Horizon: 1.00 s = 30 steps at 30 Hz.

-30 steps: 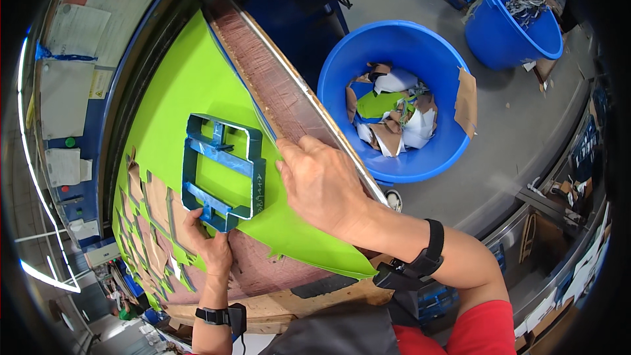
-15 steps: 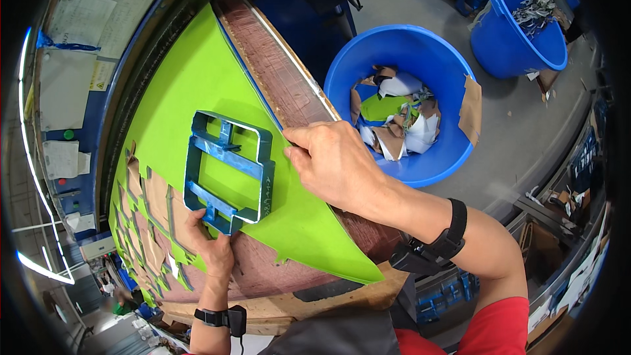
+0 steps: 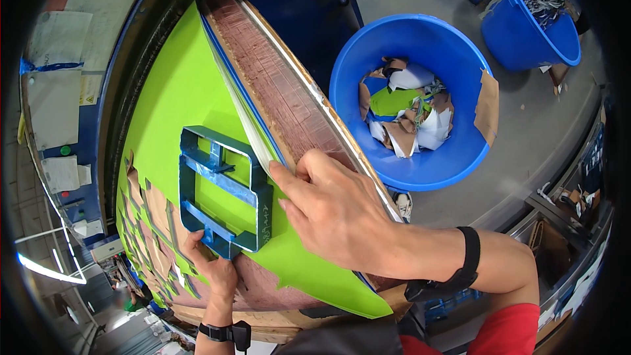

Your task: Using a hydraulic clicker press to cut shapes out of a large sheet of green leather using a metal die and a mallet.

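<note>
Here's the left hand (image 3: pixel 218 277) at the lower end of the blue metal cutting die (image 3: pixel 217 174), fingers touching the frame; part of the grip is hidden, so I can't tell whether it's clamped. The die lies on the bright green sheet (image 3: pixel 158 105), close to the sheet's cut-out, ragged part, where brown pieces (image 3: pixel 158 207) show.

Over to the right hand (image 3: pixel 342 220): index extended, its tip at the sheet's right edge, thumb a little apart and lower down. That edge is raised, showing a pale underside! Whether finger and thumb pinch it, I can't tell.

Just beyond runs the scored reddish-brown board (image 3: pixel 263 59), and past it stands a big blue bin (image 3: pixel 407 177) holding scraps (image 3: pixel 394 102), a second blue bin (image 3: pixel 516 43) farther off.
</note>
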Motion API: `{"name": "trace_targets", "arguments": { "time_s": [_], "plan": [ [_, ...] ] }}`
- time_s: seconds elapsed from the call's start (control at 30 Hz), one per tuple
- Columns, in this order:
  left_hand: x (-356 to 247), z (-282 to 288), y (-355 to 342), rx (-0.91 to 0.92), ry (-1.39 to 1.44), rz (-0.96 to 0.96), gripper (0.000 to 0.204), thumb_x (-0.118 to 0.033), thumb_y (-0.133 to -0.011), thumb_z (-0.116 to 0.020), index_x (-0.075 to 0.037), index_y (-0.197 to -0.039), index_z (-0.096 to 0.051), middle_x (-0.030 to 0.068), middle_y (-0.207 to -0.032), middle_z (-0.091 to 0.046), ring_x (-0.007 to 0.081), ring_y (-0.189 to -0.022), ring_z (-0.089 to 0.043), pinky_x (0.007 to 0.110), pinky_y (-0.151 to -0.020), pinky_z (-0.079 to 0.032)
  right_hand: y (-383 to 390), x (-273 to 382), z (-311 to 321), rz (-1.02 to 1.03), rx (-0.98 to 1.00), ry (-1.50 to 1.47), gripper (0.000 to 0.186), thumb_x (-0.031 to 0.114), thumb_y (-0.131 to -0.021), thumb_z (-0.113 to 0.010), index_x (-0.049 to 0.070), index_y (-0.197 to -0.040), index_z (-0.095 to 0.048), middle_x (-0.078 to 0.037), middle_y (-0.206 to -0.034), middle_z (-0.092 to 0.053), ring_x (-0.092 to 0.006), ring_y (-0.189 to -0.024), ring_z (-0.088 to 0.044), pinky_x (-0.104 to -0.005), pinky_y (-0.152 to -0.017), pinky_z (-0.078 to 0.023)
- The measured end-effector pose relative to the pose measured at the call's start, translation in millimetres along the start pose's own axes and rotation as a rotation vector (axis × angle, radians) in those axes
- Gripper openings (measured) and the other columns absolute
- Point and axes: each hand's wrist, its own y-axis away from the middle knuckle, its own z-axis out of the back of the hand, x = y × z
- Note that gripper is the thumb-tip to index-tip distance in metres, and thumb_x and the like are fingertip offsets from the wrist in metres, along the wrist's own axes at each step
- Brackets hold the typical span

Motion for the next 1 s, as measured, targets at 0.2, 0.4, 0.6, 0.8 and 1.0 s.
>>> {"name": "trace_targets", "arguments": {
  "time_s": [0.2,0.4,0.6,0.8,1.0],
  "plan": [
    [1.0,2.9,5.3,0.023,-0.041,0.007,0.069,0.003,-0.083,-0.079,-0.013,-0.136,-0.038,0.0079,-0.129,-0.047,0.0209,-0.119,-0.048,0.033,-0.104,-0.037,0.2,0.9,1.6,-0.06,-0.008,-0.114,0.045,0.004,-0.087,-0.07,-0.009,-0.128,-0.06,-0.016,-0.094,-0.055,-0.0281,-0.077,-0.061,-0.0383,-0.064,-0.05],
    [0.0,3.2,5.3,0.026,0.014,0.024,0.069,-0.001,-0.084,-0.079,-0.014,-0.137,-0.037,0.0081,-0.128,-0.046,0.0213,-0.119,-0.047,0.034,-0.104,-0.037,-0.5,1.8,1.8,-0.094,0.013,-0.114,0.048,0.002,-0.086,-0.071,-0.014,-0.129,-0.056,-0.015,-0.095,-0.055,-0.0263,-0.076,-0.06,-0.0362,-0.061,-0.05],
    [-1.2,4.3,4.0,0.021,-0.015,0.002,0.067,-0.008,-0.084,-0.081,-0.013,-0.135,-0.038,0.0074,-0.127,-0.045,0.0211,-0.117,-0.046,0.034,-0.104,-0.035,-3.4,0.4,1.9,-0.08,-0.003,-0.152,0.045,0.0,-0.084,-0.071,-0.012,-0.127,-0.06,-0.015,-0.095,-0.056,-0.0252,-0.076,-0.061,-0.0356,-0.061,-0.051],
    [-1.0,1.9,2.2,0.002,0.008,-0.003,0.066,-0.017,-0.084,-0.083,-0.012,-0.134,-0.039,0.0059,-0.124,-0.045,0.0206,-0.116,-0.045,0.035,-0.104,-0.034,-2.2,-2.1,1.0,-0.066,-0.012,-0.162,0.044,-0.001,-0.083,-0.071,-0.011,-0.126,-0.061,-0.015,-0.096,-0.056,-0.0245,-0.076,-0.061,-0.0343,-0.06,-0.052],
    [-4.6,1.1,2.0,0.011,0.042,0.006,0.066,-0.013,-0.084,-0.082,-0.012,-0.134,-0.039,0.0062,-0.124,-0.045,0.0208,-0.116,-0.046,0.035,-0.104,-0.034,-1.4,-2.5,0.5,-0.059,-0.016,-0.156,0.044,-0.001,-0.084,-0.07,-0.011,-0.125,-0.061,-0.014,-0.095,-0.056,-0.0244,-0.075,-0.061,-0.0343,-0.06,-0.051]
  ]
}}
